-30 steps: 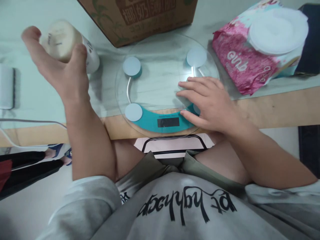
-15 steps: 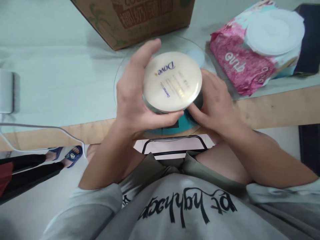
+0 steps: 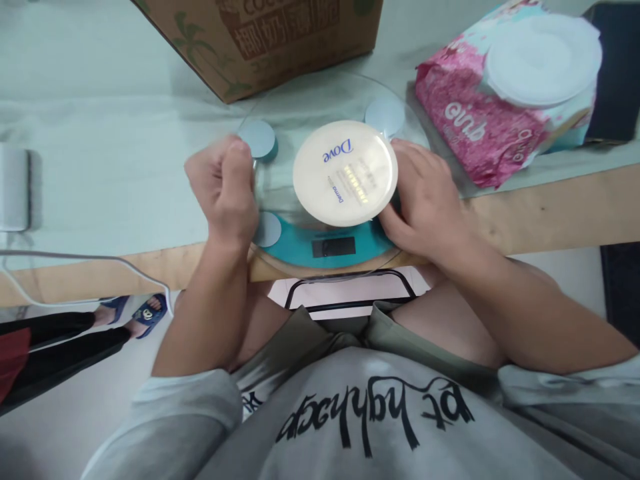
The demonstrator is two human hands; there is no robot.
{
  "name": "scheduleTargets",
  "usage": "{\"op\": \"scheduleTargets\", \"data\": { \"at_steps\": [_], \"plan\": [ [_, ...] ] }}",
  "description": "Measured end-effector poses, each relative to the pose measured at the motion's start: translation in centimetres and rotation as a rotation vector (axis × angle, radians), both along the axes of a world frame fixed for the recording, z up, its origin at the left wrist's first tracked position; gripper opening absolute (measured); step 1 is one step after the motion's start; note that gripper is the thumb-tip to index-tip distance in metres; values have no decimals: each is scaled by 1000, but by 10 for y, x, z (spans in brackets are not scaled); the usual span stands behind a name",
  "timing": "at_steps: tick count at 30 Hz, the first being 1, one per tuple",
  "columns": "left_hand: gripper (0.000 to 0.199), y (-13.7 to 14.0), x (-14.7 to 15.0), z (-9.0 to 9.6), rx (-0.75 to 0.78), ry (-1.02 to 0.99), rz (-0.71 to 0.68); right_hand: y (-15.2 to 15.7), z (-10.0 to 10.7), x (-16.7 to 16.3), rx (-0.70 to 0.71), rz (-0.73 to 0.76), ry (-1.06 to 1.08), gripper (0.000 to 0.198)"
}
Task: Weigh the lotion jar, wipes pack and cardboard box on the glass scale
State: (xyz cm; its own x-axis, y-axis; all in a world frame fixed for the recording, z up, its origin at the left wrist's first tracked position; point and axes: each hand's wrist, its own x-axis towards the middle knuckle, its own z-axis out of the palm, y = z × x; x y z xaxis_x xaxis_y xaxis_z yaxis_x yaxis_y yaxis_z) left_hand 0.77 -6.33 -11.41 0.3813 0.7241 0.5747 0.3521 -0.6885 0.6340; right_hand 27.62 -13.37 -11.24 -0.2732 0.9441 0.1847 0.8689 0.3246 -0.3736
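Note:
A round cream-coloured Dove jar (image 3: 345, 173) stands over a round glass scale (image 3: 300, 243) with a teal strip and a dark display. My right hand (image 3: 425, 197) grips the jar's right side, fingers behind and thumb in front; its lower part is hidden under the lid. To the left of the jar, apart from it, my left hand (image 3: 223, 187) is closed in a fist over the scale's left edge, and no object shows in it.
A brown cardboard box (image 3: 270, 43) stands behind the scale. At right lie a pink wipes pack (image 3: 480, 127) with a white lid and a dark box (image 3: 617, 73). A white device (image 3: 14, 190) and cable (image 3: 90, 253) are at left. Another person's legs (image 3: 60, 343) show below.
My left hand has let go of the jar, moved left and closed into a fist. The jar has shifted slightly, still with my right hand at its side. More of the scale shows.

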Motion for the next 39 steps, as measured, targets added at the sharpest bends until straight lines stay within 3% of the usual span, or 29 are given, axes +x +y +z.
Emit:
{"op": "scheduleTargets", "data": {
  "at_steps": [3, 5, 7, 9, 12, 15, 17, 20, 23, 26, 30, 32, 35, 37, 39],
  "plan": [
    [53, 1, -9, -7, -217, -14, 171, 0, 2, 0, -31, 5, 0, 57],
    [60, 2, -10, -7, -380, 4, 222, 0, 3, -1, -19, -2, 7, 57],
    [60, 4, -10, -7, -426, -12, 228, 0, 3, -2, -11, -9, 18, 57],
    [56, 7, -10, -7, -372, -66, 201, 0, 3, -2, -2, -17, 20, 56],
    [49, 8, -4, -4, -173, -113, 15, 0, 4, -2, 0, -19, 11, 57],
    [92, -2, 15, 4, -56, -45, -168, 0, 5, -1, -26, -10, -7, 58],
    [105, -12, 31, 9, -32, 34, -187, 0, 5, -2, 5, -13, 2, 56],
    [99, -20, 47, 13, 16, 49, -158, -1, 5, -3, 116, -5, 32, 55],
    [96, -15, 45, 18, 92, 27, -131, 0, 6, -4, 156, 7, 14, 52],
    [91, -7, 29, 34, 97, 64, -11, 4, 9, -4, 92, -19, -50, 47],
    [67, 6, -10, 50, 35, 153, 372, 15, 15, -3, -46, -66, -88, 36],
    [57, 21, -41, 38, 133, 241, 555, 24, 18, -2, -63, -75, -83, 32],
    [55, 59, -100, -5, 162, 249, 747, 36, 26, -2, -35, -92, 4, 29],
    [72, 89, -141, -40, 87, 157, 849, 44, 34, -3, 86, -112, 123, 33],
    [91, 114, -177, -71, -81, 133, 769, 52, 42, -3, 249, -152, 224, 41]
  ]
}}
